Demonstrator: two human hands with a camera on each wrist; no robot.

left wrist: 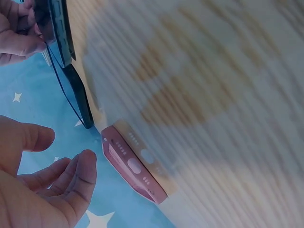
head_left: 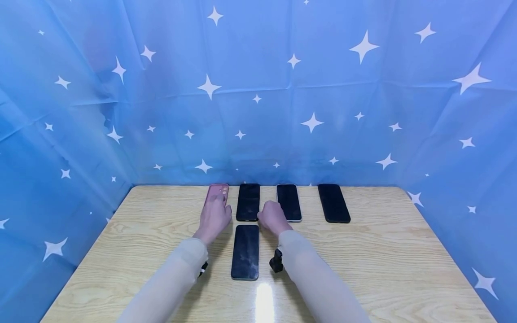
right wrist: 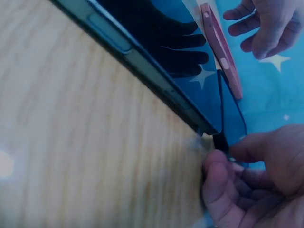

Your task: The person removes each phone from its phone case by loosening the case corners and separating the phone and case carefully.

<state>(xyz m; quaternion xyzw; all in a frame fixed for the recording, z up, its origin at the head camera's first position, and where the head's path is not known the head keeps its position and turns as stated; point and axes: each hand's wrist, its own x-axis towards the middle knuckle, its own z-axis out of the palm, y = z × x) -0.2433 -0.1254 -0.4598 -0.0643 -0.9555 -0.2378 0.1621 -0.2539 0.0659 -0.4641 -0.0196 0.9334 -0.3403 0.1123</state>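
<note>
My left hand (head_left: 216, 218) hovers at the near end of a pink phone (head_left: 218, 190) with camera lenses on its back, fingers loosely bent. A gap shows between that hand's fingertips and the phone's end (left wrist: 134, 165) in the left wrist view. The right hand (head_left: 274, 217) pinches the near right corner of a black-screened phone (head_left: 248, 202) in the back row. Its thumb and forefinger meet around that corner in the right wrist view, the other fingers (right wrist: 247, 202) curled below. Just in front of it lies another dark phone (head_left: 245, 252), screen up.
A phone with a pale frame (head_left: 288, 202) lies right beside the right hand. Farther right, a black phone (head_left: 334, 203) sits slightly angled. The wooden table (head_left: 404, 264) ends at a blue curtain (head_left: 258, 112) with white stars.
</note>
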